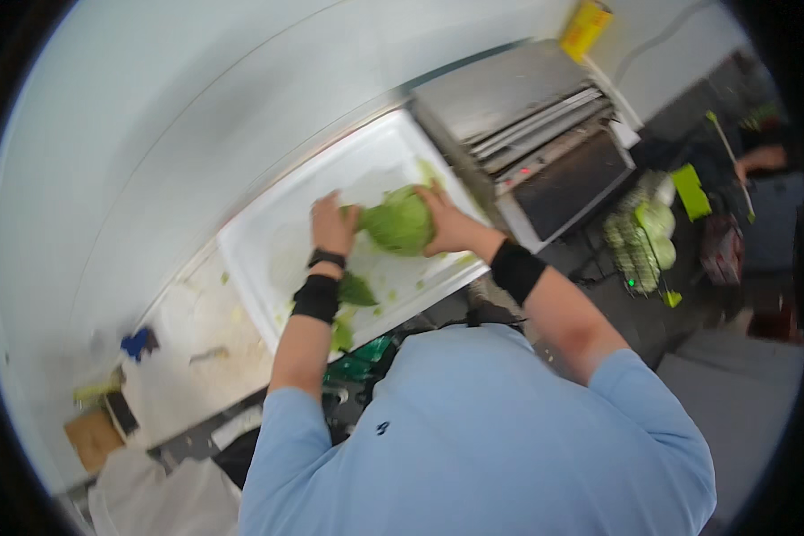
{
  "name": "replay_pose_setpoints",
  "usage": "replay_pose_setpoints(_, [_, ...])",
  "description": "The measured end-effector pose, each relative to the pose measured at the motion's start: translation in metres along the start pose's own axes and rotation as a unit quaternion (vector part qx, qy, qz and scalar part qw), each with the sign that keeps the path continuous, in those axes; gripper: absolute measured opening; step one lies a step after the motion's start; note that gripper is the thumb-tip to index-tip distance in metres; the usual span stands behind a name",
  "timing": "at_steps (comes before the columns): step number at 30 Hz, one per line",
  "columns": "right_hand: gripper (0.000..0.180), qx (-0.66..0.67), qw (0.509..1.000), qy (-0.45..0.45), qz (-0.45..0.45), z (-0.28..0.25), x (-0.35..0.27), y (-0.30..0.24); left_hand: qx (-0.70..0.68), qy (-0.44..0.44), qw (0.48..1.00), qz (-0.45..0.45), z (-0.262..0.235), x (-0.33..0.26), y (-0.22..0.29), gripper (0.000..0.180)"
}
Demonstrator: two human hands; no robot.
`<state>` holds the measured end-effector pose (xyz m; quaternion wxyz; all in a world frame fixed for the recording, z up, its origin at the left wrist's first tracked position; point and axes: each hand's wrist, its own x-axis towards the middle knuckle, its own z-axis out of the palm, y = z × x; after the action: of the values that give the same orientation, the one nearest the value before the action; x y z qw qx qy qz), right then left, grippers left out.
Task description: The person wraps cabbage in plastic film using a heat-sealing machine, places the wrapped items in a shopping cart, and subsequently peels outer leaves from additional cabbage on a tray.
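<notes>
A green cabbage head [400, 223] is over a large white tray [281, 210]. My right hand [448, 223] clasps its right side, with the fingers spread round the top and the thumb below. On the left of the head, my left hand [334, 225] is closed at a green outer leaf [363, 217] that still joins the cabbage; the fingertips are partly hidden and blurred. A loose dark green leaf [358, 289] lies in the tray beside my left wrist. Small green scraps are scattered over the tray's bottom.
A metal machine [518, 98] stands against the tray's right side. On the floor at right is a net bag of cabbages [632, 246]. Another person's hand [761, 163] holds a thin yellow-green stick [729, 156]. A pale worktop [183, 313] lies at left.
</notes>
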<state>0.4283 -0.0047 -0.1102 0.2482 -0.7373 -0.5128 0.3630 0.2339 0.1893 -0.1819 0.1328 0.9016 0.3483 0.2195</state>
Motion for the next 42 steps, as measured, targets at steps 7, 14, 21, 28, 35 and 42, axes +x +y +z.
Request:
replay_pose_setpoints(7, [0.119,-0.058,0.996,0.024,-0.063,0.014,0.013,-0.021,0.05,-0.066,0.987,0.137,-0.047,-0.029,0.063,0.042])
replay_pose_setpoints(14, [0.116,-0.002,0.995,-0.037,-0.094,0.003,0.036,0.003,-0.116,-0.166,0.979,-0.004,-0.053,-0.04,0.057,0.056])
replay_pose_setpoints(21, [0.097,-0.015,0.987,0.106,-0.116,0.041,0.036,-0.019,-0.198,-0.169,0.965,0.006,-0.029,-0.055,0.015,0.077])
replay_pose_setpoints(28, [0.108,-0.122,0.983,0.14,0.001,0.029,0.011,-0.041,-0.014,-0.167,0.984,-0.054,-0.02,-0.04,0.053,0.082])
replay_pose_setpoints(35, [0.105,-0.031,0.995,0.095,0.01,0.015,0.019,-0.046,0.21,-0.285,0.933,-0.07,-0.008,-0.037,0.048,0.071])
replay_pose_setpoints(42, [0.102,-0.038,0.991,0.128,-0.021,0.011,0.068,-0.014,0.194,-0.279,0.938,-0.064,-0.021,-0.038,0.085,0.037])
